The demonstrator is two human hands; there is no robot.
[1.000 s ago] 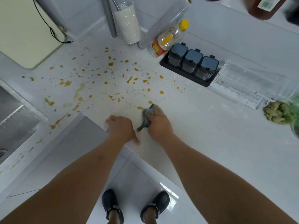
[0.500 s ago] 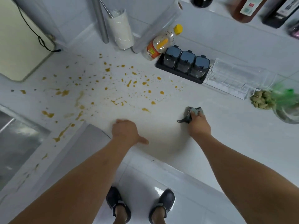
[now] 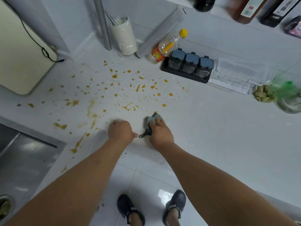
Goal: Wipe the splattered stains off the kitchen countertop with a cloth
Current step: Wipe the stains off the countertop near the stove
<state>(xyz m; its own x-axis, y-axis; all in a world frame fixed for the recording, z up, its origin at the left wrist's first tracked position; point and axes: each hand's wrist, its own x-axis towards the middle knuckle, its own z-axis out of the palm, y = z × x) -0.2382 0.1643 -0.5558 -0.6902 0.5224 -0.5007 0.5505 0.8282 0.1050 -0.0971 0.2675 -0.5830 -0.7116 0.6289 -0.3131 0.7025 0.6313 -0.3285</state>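
Orange-yellow splattered stains (image 3: pixel 123 88) spread over the white countertop (image 3: pixel 211 128), from the middle toward the sink at the left. My right hand (image 3: pixel 160 133) presses a bunched grey-green cloth (image 3: pixel 152 119) onto the counter just below the nearest spots. Its fingers lie over the cloth, and a dark tail of cloth sticks out beside the thumb. My left hand (image 3: pixel 121 132) rests on the counter close to the left of it, with fingers curled under, thumb pointing right and nothing in it.
A steel sink (image 3: pixel 24 152) lies at the left, with a cream board (image 3: pixel 19 54) above it. At the back stand a white cup (image 3: pixel 125 36), a yellow-capped bottle (image 3: pixel 166 46), a black spice-jar rack (image 3: pixel 189 66) and a clear box (image 3: pixel 236 75). Ginger (image 3: pixel 262 95) lies at the right.
My right hand swept the cloth out to the right, then back left to beside my left hand. The left hand stayed in place on the counter.
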